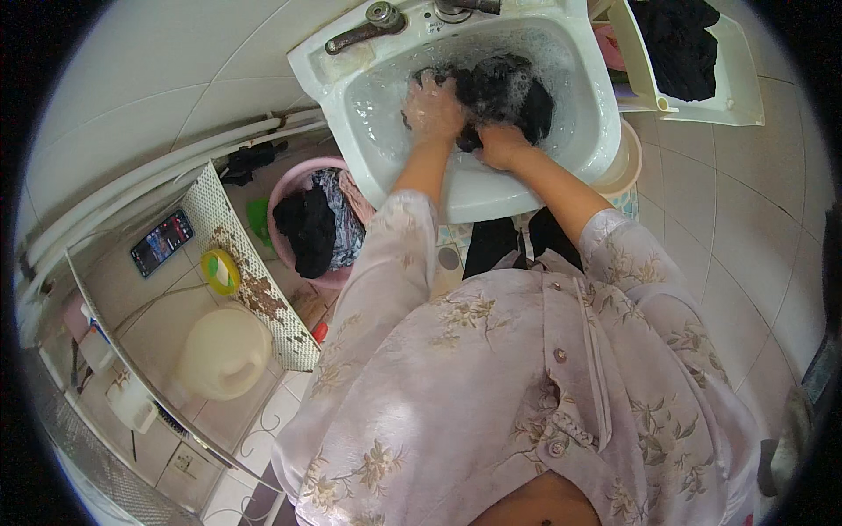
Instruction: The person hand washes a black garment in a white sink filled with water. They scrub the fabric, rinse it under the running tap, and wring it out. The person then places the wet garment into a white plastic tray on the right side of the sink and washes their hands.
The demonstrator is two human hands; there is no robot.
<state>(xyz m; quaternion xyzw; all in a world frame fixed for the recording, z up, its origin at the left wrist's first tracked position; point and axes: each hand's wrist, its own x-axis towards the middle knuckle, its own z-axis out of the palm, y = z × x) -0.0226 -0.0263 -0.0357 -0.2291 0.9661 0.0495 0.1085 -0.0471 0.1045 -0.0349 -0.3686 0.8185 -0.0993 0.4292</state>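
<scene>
A black cloth (503,89), wet and partly covered in suds, lies in the water of a white ceramic washbasin (487,200). On the cloth's left end rests my left hand (434,112), wet, with its fingers bent over the fabric; whether they grip it is hidden. My right hand (503,146) is at the cloth's lower edge, its fingers sunk out of sight in the fabric and water. The basin's lever tap (368,29) is at the upper left, and a metal spout (467,6) shows at the top edge.
Left of the basin, a pink tub (279,253) holds several garments. A rusty metal shelf (243,269) with a phone (162,242), a yellow round dish (220,271) and a plastic jug (227,352) stands nearby. At right are a bucket (630,154) and a white rack (740,72) holding dark cloth (681,56).
</scene>
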